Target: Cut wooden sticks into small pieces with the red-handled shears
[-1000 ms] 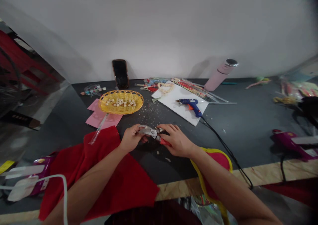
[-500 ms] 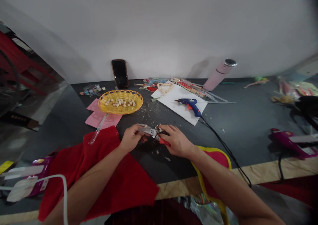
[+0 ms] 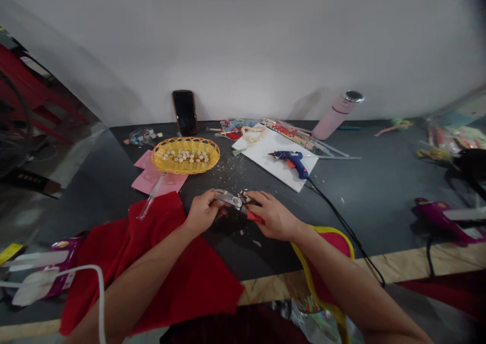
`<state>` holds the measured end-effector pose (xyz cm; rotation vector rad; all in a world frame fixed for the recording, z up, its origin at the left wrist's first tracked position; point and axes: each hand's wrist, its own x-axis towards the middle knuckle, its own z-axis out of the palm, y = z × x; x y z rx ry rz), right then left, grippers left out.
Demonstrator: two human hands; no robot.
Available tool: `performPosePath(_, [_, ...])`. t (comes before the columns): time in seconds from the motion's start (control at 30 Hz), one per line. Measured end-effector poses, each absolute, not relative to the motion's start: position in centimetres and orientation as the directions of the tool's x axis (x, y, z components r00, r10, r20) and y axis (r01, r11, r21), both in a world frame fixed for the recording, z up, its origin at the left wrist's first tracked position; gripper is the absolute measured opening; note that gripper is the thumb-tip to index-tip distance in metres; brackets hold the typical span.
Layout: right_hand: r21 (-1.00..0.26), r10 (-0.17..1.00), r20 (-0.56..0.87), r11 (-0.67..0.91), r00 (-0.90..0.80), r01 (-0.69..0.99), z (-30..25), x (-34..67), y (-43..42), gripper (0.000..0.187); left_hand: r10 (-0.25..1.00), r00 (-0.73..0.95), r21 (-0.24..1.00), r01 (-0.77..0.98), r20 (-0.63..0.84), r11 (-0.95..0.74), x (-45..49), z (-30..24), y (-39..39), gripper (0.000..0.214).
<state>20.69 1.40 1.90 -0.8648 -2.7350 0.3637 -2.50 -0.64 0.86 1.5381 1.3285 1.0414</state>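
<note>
Above the dark tabletop (image 3: 224, 255), my two hands meet on a pair of shears (image 3: 232, 200) with a silver metal part, a round pivot and a red handle (image 3: 253, 215). My left hand (image 3: 202, 213) is closed on the silver part at its left end. My right hand (image 3: 276, 216) is closed around the red handle, its fingertips by the pivot. A small pale bit shows near those fingertips, too small to name. Pale crumbs and chips (image 3: 235, 169) lie scattered behind and below the hands.
A yellow basket (image 3: 157, 164) of small whitish pieces sits on pink paper (image 3: 141, 183). A blue glue gun (image 3: 291, 162) rests on a white board (image 3: 261, 156), its cord running rightward. Red cloth (image 3: 182, 283), a phone (image 3: 185, 112) and a pink flask (image 3: 336, 116) are nearby.
The whole view has shifted very slightly. Both hands keep the same grip on the shears, and nothing else has visibly moved.
</note>
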Motion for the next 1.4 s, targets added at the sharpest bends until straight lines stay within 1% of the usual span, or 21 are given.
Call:
performPosePath(0.17, [-0.313, 0.584, 0.171, 0.796, -0.794, 0.518, 2.0, 20.7, 1.5, 0.032, 0.990, 0.112, 0.950, 0.288, 0.089, -0.118, -2.4, 0.9, -0.6, 0.014])
performPosePath(0.33, [-0.290, 0.619, 0.148, 0.773, -0.772, 0.564, 2.6, 20.3, 1.4, 0.034, 0.993, 0.102, 0.962, 0.261, 0.055, -0.080, -2.6, 1.3, -0.5, 0.014])
performPosePath(0.5, [-0.266, 0.612, 0.120, 0.779, -0.782, 0.568, 2.9, 20.3, 1.4, 0.037, 0.991, 0.131, 0.978, 0.204, 0.021, -0.047, -2.7, 1.2, -0.5, 0.013])
performPosePath(0.63, [-0.270, 0.602, 0.130, 0.786, -0.788, 0.556, 2.6, 20.5, 1.5, 0.037, 0.984, 0.173, 0.993, 0.118, -0.033, 0.013, -2.8, 1.2, -0.5, 0.010])
performPosePath(0.83, [-0.305, 0.558, 0.161, 0.812, -0.814, 0.497, 2.4, 20.9, 1.8, 0.040, 0.952, 0.272, 0.980, -0.093, -0.143, 0.174, -2.8, 1.5, -0.5, 0.016])
performPosePath(0.93, [-0.308, 0.558, 0.162, 0.812, -0.814, 0.496, 2.4, 20.9, 1.8, 0.041, 0.938, 0.299, 0.964, -0.142, -0.175, 0.224, -2.9, 1.3, -0.4, 0.019])
performPosePath(1.07, [-0.304, 0.563, 0.157, 0.809, -0.811, 0.503, 2.3, 20.8, 1.7, 0.038, 0.938, 0.300, 0.962, -0.149, -0.175, 0.228, -3.1, 0.9, -0.3, 0.021])
performPosePath(1.2, [-0.290, 0.586, 0.156, 0.797, -0.795, 0.530, 2.0, 20.6, 1.6, 0.035, 0.952, 0.258, 0.972, -0.121, -0.163, 0.199, -3.0, 0.7, -0.3, 0.021])
performPosePath(1.4, [-0.277, 0.617, 0.135, 0.775, -0.776, 0.568, 1.9, 20.4, 1.2, 0.038, 0.967, 0.194, 0.979, -0.087, -0.166, 0.185, -2.7, 0.8, -0.4, 0.023])
